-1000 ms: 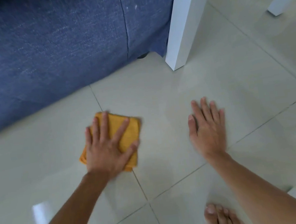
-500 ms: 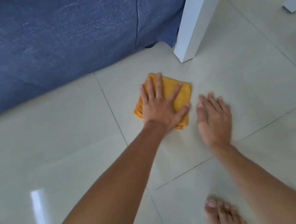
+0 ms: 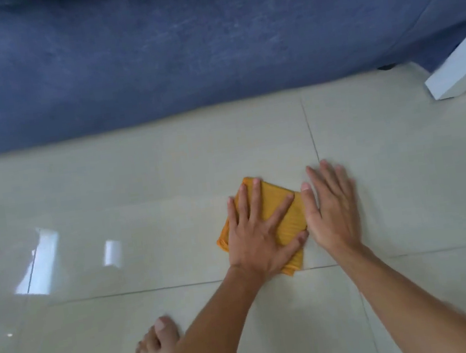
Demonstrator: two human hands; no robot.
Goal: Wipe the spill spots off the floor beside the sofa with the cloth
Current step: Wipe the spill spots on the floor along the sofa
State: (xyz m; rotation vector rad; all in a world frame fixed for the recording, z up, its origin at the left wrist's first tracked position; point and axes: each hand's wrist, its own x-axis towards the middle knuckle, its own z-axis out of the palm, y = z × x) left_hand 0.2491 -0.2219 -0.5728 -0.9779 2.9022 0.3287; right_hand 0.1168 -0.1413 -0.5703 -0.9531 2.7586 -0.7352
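One cloth (image 3: 283, 217) (orange, folded square), two hands, one bare foot (image 3: 154, 349), one white leg (image 3: 460, 69) at far right. Left hand (image 3: 259, 241) flat on the cloth, fingers spread wide, palm pressing it to the floor (image 3: 138, 188). Right hand (image 3: 332, 210) flat on bare tile just beside, fingers together, its thumb side touching the cloth's edge. Cloth lies near the sofa (image 3: 179, 50), by a grout line.

text: none legible | labels: none | brands: none | numbers: none | signs: none
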